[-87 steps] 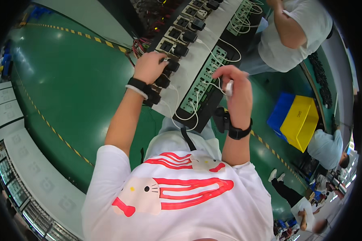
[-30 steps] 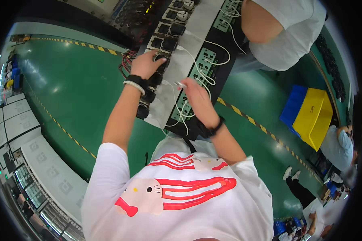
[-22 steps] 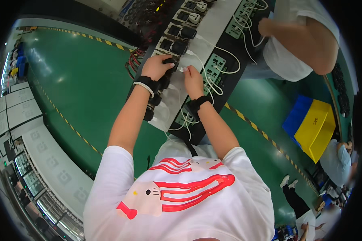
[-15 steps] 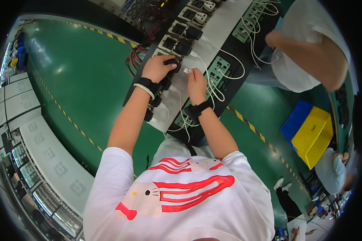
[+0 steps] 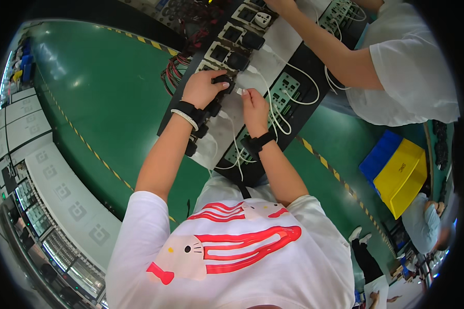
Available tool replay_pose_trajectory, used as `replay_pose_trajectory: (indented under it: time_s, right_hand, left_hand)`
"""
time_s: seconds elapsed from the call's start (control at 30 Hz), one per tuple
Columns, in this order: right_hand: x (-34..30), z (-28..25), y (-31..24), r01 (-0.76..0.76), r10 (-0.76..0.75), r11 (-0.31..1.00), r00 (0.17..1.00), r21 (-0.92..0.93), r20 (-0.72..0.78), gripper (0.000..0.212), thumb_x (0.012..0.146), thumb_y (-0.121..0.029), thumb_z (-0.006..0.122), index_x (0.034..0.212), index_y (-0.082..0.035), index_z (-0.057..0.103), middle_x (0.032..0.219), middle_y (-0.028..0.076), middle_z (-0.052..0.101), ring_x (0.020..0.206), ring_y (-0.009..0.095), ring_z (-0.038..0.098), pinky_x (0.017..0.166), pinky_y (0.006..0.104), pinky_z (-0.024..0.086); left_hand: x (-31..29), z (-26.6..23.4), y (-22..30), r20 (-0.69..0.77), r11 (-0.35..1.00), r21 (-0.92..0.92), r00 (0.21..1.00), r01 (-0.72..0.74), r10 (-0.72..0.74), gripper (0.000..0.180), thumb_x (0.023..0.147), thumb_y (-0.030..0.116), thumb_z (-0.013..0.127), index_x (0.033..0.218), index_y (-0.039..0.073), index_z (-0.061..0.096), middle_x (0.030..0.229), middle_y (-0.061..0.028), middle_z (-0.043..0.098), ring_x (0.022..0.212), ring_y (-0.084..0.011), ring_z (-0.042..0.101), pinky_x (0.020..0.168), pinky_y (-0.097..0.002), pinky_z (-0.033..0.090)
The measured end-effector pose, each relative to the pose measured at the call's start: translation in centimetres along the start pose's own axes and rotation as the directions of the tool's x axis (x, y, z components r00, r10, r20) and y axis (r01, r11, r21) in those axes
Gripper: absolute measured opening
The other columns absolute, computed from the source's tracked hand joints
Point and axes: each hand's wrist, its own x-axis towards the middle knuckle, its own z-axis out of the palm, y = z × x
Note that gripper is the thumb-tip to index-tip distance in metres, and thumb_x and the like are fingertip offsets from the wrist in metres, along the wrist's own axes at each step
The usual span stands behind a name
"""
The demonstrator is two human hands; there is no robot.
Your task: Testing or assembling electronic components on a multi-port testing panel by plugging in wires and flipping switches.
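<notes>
My left hand [image 5: 203,88] is closed round a black plug-in power adapter [image 5: 223,80] that sits in the row of sockets along the bench. Just to its right, my right hand [image 5: 253,105] pinches the white connector [image 5: 239,91] of a cable, its tip pointing at the adapter with a small gap between them. Beyond the left hand, more black adapters [image 5: 237,61] stand in sockets, some with white cables attached. Nearer to me, further black adapters [image 5: 201,130] line the bench, partly hidden by my left wrist.
Green circuit boards [image 5: 283,87] with white cables lie along the bench's right side. A co-worker's arm [image 5: 335,56] reaches over the far end of the bench. Red wires [image 5: 172,72] hang at the left edge. A yellow bin [image 5: 402,172] stands on the floor at the right.
The co-worker at the right has stretched an arm across the far end of the bench. My hands stay nearly in place; the connector is still beside the adapter.
</notes>
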Motion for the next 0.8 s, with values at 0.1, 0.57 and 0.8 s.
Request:
replay_pose_trajectory:
  time_s: [0.1, 0.57, 0.8]
  right_hand:
    - [-0.1, 0.0, 0.2, 0.004, -0.004, 1.000, 1.000, 0.020, 0.000, 0.025, 0.093, -0.025, 0.054, 0.093, -0.001, 0.060, 0.068, 0.016, 0.057, 0.060, 0.028, 0.056, 0.058, 0.0358, 0.043]
    - [0.9, -0.5, -0.8, 0.127, -0.125, 0.970, 0.992, -0.208, 0.026, 0.024, 0.091, -0.023, 0.054, 0.085, -0.001, 0.060, 0.073, 0.025, 0.059, 0.072, 0.045, 0.058, 0.062, 0.0475, 0.045]
    - [0.2, 2.0, -1.1, 0.114, -0.156, 0.954, 0.979, -0.278, -0.133, 0.025, 0.091, -0.020, 0.051, 0.079, 0.001, 0.056, 0.071, 0.025, 0.059, 0.072, 0.045, 0.057, 0.064, 0.0507, 0.044]
  left_hand:
    - [0.0, -0.5, 0.8, 0.039, 0.999, -0.009, 0.999, 0.038, -0.038, 0.042, 0.076, 0.027, 0.072, 0.114, 0.012, 0.066, 0.088, -0.0188, 0.064, 0.081, -0.0317, 0.061, 0.075, -0.0370, 0.048]
    - [0.2, -0.6, 0.8, 0.100, 0.998, 0.056, 0.995, 0.026, -0.031, 0.041, 0.076, 0.030, 0.071, 0.111, 0.009, 0.067, 0.100, -0.0192, 0.066, 0.094, -0.0336, 0.062, 0.083, -0.0391, 0.048]
    - [0.4, 0.3, 1.1, 0.033, 0.995, 0.102, 0.999, 0.009, -0.012, 0.040, 0.077, 0.031, 0.070, 0.111, 0.010, 0.067, 0.105, -0.0167, 0.066, 0.100, -0.0344, 0.061, 0.088, -0.0397, 0.048]
